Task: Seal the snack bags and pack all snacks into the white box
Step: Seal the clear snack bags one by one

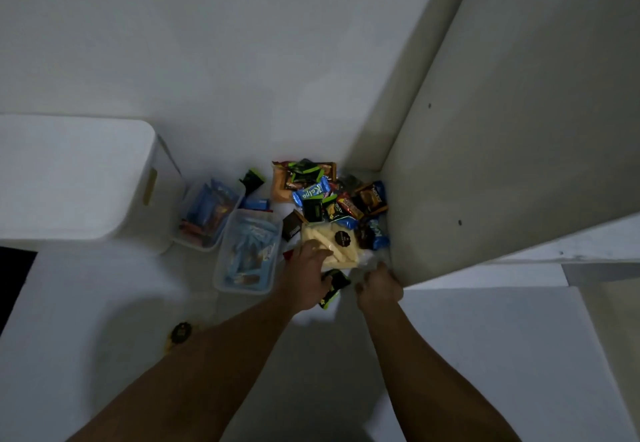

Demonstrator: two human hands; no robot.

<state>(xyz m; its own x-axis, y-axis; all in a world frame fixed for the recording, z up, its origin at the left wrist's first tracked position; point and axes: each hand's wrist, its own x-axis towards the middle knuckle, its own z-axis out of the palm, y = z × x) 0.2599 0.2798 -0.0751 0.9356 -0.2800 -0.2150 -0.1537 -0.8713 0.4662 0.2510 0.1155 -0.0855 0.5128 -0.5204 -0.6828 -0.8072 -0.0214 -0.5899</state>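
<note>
Left hand [308,270] pressed flat fingers on the clear plastic bag of pale sticks [334,245]; right hand [380,287] showed no clear grip; unsealed, the bag might spill.

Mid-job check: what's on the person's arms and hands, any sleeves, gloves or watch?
Nothing worn shows. The left hand and right hand are ungloved; both forearms are bare to the frame edge, no sleeve, watch or band. Too dim to rule out a thin ring.
</note>
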